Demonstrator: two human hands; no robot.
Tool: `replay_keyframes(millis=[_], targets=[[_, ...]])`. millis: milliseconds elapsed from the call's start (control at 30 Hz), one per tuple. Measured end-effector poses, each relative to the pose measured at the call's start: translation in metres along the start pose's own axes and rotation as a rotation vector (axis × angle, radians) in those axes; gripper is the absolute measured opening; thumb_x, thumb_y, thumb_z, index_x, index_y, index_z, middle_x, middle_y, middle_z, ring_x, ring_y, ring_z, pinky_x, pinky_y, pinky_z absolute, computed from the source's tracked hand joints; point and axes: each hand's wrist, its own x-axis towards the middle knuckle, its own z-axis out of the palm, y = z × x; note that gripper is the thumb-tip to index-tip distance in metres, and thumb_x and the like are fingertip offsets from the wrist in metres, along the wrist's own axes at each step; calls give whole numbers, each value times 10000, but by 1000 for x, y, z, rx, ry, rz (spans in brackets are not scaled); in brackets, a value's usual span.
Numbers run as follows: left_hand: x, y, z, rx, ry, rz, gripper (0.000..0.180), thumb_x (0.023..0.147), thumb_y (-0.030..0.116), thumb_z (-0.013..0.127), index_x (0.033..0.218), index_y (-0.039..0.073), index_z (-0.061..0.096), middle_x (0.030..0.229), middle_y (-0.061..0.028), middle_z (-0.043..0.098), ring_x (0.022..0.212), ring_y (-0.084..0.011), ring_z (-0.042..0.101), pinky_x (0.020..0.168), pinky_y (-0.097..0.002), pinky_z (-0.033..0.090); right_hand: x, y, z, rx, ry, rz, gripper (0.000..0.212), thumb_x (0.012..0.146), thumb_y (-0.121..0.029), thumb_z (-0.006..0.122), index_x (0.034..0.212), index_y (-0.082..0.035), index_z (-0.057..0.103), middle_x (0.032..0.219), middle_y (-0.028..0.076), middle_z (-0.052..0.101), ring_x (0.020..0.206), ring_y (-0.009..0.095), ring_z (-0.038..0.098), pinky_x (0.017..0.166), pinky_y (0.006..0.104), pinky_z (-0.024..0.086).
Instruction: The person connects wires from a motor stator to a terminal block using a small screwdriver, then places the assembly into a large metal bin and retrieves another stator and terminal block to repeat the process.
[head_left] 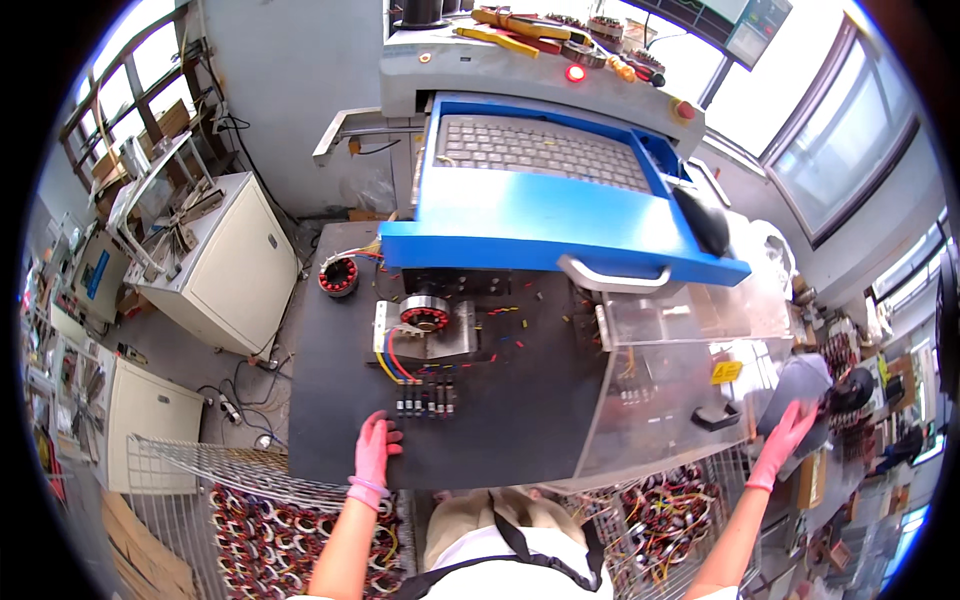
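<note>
My left hand [374, 450], in a pink glove, rests on the dark tabletop [500, 440] near its front edge, fingers loosely apart and holding nothing. Just beyond it is a row of black terminal clips [425, 400]. Yellow, red and blue wires run from these to a wound motor stator [424, 314] seated on a metal fixture [458, 338]. My right hand [787, 440], also gloved in pink, is out at the right beside a clear plastic cover [650, 400] with a black handle [716, 415]. Its fingers are stretched out with nothing in them.
A second stator [338, 277] sits at the tabletop's far left. Above the work area juts a blue keyboard drawer [560, 215] with a mouse [700, 218]. Wire baskets of stators [290, 540] stand below the front edge. Pliers [500, 40] lie on the machine top.
</note>
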Motion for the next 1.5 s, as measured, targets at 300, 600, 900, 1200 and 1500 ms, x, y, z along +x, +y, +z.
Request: replay_keyframes(millis=[300,600,900,1200,1500], targets=[[-137,-54,80,843,271,664,241,905,154,610,1092,13,554,854,-57,569,707,-112,541,647,-256,470,-15,232,-37,508,-582,441,498,972,-517,425,980,-49,596,1030,62,625,1042,196,548,1003,382,376],[-239,-119,182,1344,-305,393,343,852,311,632,1048,29,615,976,-144,593,889,-299,609,787,-372,501,-100,104,8,190,-1483,-260,226,897,-201,571,1058,-84,678,977,123,625,1041,292,549,928,383,438],[-205,-140,242,1399,-574,505,390,886,242,541,1215,32,554,1193,-163,584,1143,-322,537,1020,-430,380,-199,13,92,380,-1838,-511,292,914,-313,529,1059,-105,674,974,96,619,962,275,606,821,372,483],[-144,-160,336,1320,-564,903,537,930,296,461,1412,75,378,1489,-117,337,1399,-277,275,1157,-435,201,-208,4,98,55,-1534,-551,360,905,-391,532,1077,-110,677,999,127,629,958,327,600,824,408,475],[-93,-152,392,1393,-429,999,452,880,292,529,1239,17,540,1311,-167,495,1306,-320,388,1145,-453,236,-76,86,181,107,-1114,-507,563,866,-222,636,1321,33,426,1201,234,568,1117,303,564,961,402,418]])
